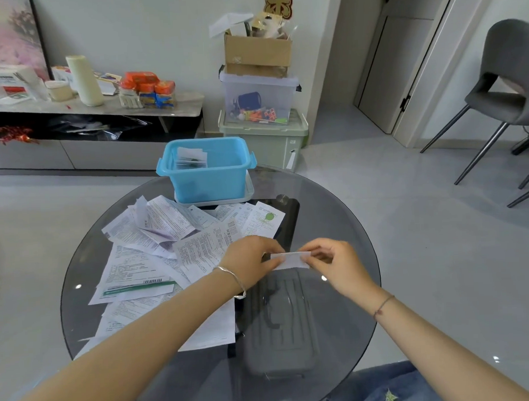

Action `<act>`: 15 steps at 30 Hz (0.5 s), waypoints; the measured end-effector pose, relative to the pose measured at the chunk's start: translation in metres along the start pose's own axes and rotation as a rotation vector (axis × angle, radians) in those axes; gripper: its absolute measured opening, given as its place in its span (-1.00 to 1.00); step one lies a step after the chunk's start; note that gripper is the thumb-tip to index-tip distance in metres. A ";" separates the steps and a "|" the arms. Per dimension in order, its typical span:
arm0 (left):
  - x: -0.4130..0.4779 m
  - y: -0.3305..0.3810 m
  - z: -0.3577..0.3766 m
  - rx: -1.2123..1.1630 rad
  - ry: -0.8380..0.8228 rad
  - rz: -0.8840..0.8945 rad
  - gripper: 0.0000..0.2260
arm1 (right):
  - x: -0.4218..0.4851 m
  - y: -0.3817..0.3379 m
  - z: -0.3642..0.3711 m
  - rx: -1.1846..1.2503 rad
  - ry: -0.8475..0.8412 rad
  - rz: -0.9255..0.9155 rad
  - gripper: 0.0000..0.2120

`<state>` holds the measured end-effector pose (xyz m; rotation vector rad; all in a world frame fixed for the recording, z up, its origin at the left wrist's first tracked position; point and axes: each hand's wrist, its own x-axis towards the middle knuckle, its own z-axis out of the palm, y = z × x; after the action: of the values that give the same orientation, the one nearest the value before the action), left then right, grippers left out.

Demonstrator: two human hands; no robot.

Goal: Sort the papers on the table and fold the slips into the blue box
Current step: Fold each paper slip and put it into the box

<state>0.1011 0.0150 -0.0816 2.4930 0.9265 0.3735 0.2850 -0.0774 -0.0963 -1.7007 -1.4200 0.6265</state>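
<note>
Both my hands are engaged on one item. My left hand [250, 258] pinches the left end of a narrow white slip [290, 260] between thumb and fingertips, and my right hand [332, 264] pinches its right end the same way, fingers curled. The slip is held level over the middle of the round glass desk [343, 227], just right of the loose papers [156, 250]. These papers lie spread and overlapping across the left half of the desk, some creased, some under my left forearm. The blue box [207, 172] stands open at the far edge of the desk, on a white tray [248, 195], with a few folded slips [191, 158] inside against its far left wall. A grey case [281, 327] is visible through the glass, below my hands. A metal bracelet [233, 280] sits on my left wrist.
</note>
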 end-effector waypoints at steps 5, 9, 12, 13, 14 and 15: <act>0.007 -0.017 -0.023 -0.518 0.182 -0.223 -0.93 | 0.016 -0.033 0.006 0.410 0.093 0.184 -0.93; 0.013 -0.033 -0.054 -0.713 0.241 -0.334 -0.95 | 0.044 -0.061 0.020 0.510 0.082 0.237 -0.93; 0.022 -0.051 -0.083 -0.717 0.329 -0.384 -0.89 | 0.079 -0.083 0.035 0.550 0.053 0.256 -0.95; 0.025 -0.057 -0.092 -0.716 0.361 -0.394 -0.87 | 0.091 -0.091 0.039 0.560 0.036 0.259 -0.96; 0.029 -0.066 -0.103 -0.709 0.394 -0.402 -0.86 | 0.104 -0.099 0.045 0.570 0.013 0.255 -0.96; 0.033 -0.074 -0.111 -0.702 0.423 -0.402 -0.85 | 0.118 -0.106 0.050 0.578 -0.006 0.249 -0.95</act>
<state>0.0408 0.1225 -0.0196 1.5756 1.1710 0.9234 0.2148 0.0529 -0.0205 -1.4076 -0.9087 1.0624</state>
